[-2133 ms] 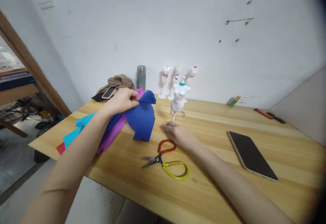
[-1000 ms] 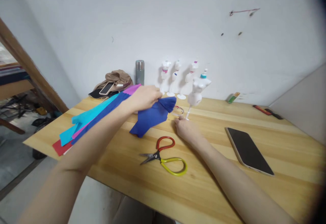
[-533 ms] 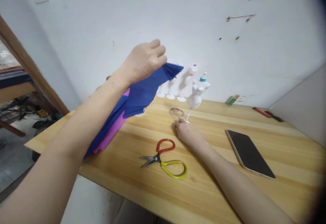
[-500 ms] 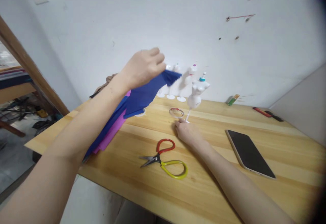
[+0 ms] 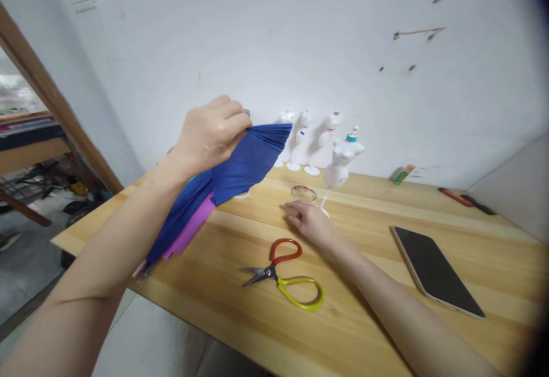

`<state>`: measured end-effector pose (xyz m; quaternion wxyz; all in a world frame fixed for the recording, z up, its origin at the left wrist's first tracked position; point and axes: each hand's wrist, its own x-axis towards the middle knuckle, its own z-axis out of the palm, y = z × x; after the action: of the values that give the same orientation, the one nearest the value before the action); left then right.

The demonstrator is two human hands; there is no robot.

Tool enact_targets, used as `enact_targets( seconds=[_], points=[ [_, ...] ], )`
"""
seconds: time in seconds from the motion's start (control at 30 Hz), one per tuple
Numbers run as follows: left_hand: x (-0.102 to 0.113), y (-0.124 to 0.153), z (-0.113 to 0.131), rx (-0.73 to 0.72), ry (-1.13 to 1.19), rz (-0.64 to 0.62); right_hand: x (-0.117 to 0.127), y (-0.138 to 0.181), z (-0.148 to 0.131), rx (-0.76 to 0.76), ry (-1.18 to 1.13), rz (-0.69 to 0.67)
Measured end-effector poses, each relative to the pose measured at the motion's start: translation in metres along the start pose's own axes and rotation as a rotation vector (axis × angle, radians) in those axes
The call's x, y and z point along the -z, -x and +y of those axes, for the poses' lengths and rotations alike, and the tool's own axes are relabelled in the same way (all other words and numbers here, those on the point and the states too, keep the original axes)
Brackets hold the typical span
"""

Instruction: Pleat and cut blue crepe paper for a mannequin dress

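You're holding the gather: your left hand (image 5: 210, 137) has its grip clamped on the pleated blue paper (image 5: 251, 159), raised over the counter (image 5: 386, 234) at nine o'clock from the small mannequin (image 5: 342, 159). Your right hand (image 5: 311, 225) rests loose-fingered beside its base. I'd judge any next move needs the pleats pinched tight.

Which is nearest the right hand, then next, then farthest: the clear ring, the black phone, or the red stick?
1. Clear ring, just beyond the right hand's fingertips.
2. Black phone, lying flat to the hand's right.
3. Red stick, far right, near the wall.
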<state>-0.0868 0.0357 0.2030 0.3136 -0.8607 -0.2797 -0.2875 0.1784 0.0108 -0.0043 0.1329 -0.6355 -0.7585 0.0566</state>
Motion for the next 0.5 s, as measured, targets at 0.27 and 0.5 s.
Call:
enact_targets(
  seconds=[0.27, 0.5],
  points=[
    [0.032, -0.037, -0.017, 0.16, -0.076, 0.206, -0.002, -0.052, -0.042, 0.151, -0.308, 0.027],
    [0.022, -0.055, -0.027, 0.196, -0.023, 0.261, 0.013, -0.074, -0.092, 0.324, -0.486, 0.084]
  ],
)
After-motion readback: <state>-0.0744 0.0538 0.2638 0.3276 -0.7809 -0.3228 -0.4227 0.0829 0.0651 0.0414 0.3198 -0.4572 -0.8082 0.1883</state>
